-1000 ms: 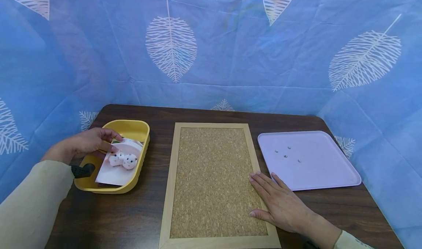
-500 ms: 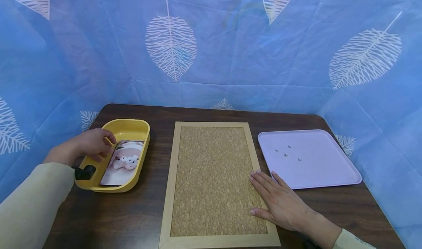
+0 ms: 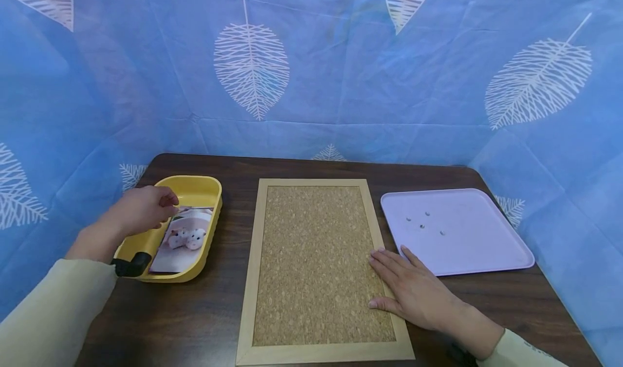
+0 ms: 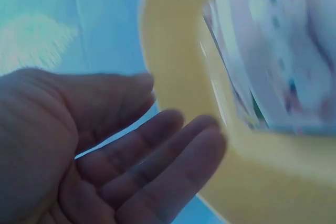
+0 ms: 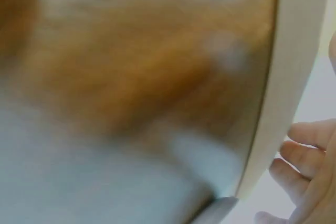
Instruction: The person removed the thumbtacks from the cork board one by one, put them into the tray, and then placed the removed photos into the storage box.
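Note:
A yellow tub (image 3: 205,186) at the left holds photo cards; the top photo (image 3: 180,256) shows two small white spotted figures. Above the tub's left side is my left hand (image 3: 141,209), its fingertips near the photo's upper left corner. In the left wrist view the thumb and loosely bent fingers stand apart with nothing between them, beside the photo (image 4: 283,56). My right hand (image 3: 416,294) rests with straight fingers on the right side of the wood-framed cork board (image 3: 321,269). The right wrist view is mostly blurred, with fingers (image 5: 310,158) at its right edge.
To the right of the board lies a lilac tray (image 3: 486,237) bearing several tiny metallic pieces (image 3: 422,226). Everything stands on a dark brown table (image 3: 204,318). Behind hangs a blue cloth (image 3: 331,75) with a white leaf pattern.
A second ago my left hand had fingers at the photo's raised edge. The photo then dropped lower in the tub, and the hand came off it, then shifted slightly right. My right hand stays put.

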Demonstrator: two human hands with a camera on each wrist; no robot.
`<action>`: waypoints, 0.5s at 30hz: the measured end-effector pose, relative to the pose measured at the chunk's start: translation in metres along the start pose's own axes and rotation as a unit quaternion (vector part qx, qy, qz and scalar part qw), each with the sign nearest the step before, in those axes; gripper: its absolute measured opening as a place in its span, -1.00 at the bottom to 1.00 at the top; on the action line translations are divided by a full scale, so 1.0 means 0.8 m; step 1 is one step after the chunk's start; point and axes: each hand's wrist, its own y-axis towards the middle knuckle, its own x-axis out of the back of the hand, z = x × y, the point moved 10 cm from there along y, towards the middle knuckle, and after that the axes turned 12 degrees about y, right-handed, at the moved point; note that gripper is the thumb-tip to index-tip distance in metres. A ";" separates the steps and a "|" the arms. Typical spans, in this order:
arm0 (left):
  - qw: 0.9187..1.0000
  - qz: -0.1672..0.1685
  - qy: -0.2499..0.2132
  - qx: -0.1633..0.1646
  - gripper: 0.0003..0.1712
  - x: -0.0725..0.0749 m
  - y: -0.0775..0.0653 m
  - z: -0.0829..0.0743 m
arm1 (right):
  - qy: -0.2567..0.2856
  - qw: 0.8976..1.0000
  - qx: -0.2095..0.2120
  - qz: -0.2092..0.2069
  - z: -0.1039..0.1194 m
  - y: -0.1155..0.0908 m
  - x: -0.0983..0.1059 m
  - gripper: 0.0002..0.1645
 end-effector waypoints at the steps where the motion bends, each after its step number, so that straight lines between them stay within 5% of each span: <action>1: 1.000 -0.020 0.016 -0.005 -0.59 0.004 -0.004 -0.010 | 0.006 1.000 0.001 -0.005 0.000 0.003 0.003 0.01; 6: 0.989 -0.132 0.062 -0.036 -0.68 0.011 -0.029 -0.078 | 0.020 1.000 0.000 -0.021 -0.004 0.012 0.017 -0.06; 10: 0.971 -0.212 0.075 -0.085 -0.76 0.000 -0.055 -0.138 | 0.010 0.999 -0.011 -0.030 -0.016 0.015 0.026 -0.02; 12: 0.961 -0.232 0.085 -0.126 -0.67 -0.012 -0.066 -0.165 | -0.005 0.999 -0.011 -0.042 -0.022 0.015 0.031 0.01; 15: 0.949 -0.231 0.121 -0.179 -0.27 -0.039 -0.074 -0.196 | -0.031 0.997 -0.003 -0.067 -0.029 0.015 0.039 0.05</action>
